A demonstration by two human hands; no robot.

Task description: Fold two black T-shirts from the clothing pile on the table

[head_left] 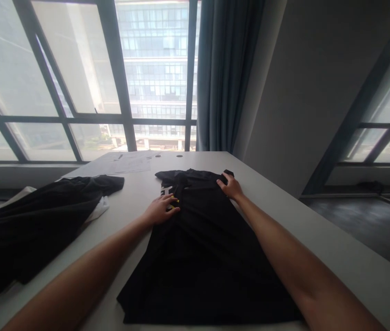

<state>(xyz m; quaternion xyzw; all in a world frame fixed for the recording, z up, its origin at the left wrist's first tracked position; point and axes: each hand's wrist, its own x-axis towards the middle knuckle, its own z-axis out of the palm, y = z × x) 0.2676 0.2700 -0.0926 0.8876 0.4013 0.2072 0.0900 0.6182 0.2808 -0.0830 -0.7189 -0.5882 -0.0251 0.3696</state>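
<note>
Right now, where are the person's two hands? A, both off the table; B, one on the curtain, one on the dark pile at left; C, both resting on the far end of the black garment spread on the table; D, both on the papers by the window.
C: the left hand and right hand both lie on the far end of the black garment spread on the table.

1. Daylight comes in through the big window point(84, 78) ahead of me; the panes are blown out to near white on the left.
2. A second window point(387, 124) at right also glares.
3. The room itself is dim, so I work backlit.
4. The black shirt point(201, 248) under my hands shows almost no fold detail.
5. The table point(346, 257) carries a soft sheen and only faint shadows.
6. Wide-angle distortion bends the window frames at the edges.
7. Focus is slightly soft throughout.
</note>
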